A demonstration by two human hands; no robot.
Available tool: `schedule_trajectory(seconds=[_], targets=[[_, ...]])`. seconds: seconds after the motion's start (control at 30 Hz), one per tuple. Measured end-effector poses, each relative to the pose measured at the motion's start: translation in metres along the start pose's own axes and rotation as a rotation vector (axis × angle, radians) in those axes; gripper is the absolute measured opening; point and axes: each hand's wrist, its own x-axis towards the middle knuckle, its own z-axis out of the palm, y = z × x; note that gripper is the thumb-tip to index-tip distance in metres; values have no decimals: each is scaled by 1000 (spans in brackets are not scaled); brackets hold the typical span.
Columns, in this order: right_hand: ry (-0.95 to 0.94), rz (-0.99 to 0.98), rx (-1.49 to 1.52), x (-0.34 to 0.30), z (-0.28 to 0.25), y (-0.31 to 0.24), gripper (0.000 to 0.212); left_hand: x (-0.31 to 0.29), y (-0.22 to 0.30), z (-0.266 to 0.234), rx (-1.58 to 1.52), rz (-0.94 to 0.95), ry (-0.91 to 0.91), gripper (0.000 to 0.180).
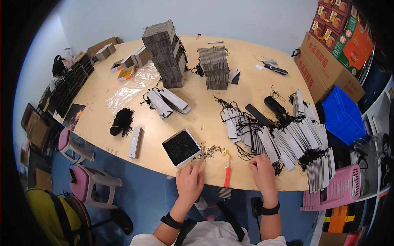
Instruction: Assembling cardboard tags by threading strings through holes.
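My left hand point(190, 180) is at the table's front edge, index finger stretched toward a loose pile of small metal pins point(210, 152), with no object visible in it. Just left of the pile sits a white open box point(167, 155) full of small black pieces. My right hand point(262, 174) hovers over the edge with thumb and fingers pinched together; whatever they hold is too small to make out. Beside it lie black cord loops point(245, 154) attached to grey-white tags point(269, 144). Between my hands lies a red-handled tool point(227, 177) with a yellowish end.
Tall bundled stacks of grey cards point(164, 53) and a shorter stack point(214, 67) stand at the back. Left of the box are a black cord bundle point(122, 122) and a narrow white box point(135, 142). A blue crate point(342, 115) and pink basket point(336, 190) stand right.
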Motion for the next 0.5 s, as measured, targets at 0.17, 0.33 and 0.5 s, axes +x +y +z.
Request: schedule_trajectory(seconds=[0.17,0.33,0.5], targets=[[60,75,386,10,-34,-27,7,1,-3,-2,67,77,-29,45],[326,-42,666,4,-55,-37,9,0,-3,-2,48,68,-8,43],[393,-86,937,-3,-55,-33,11,-1,-3,0,38,60,5,41]])
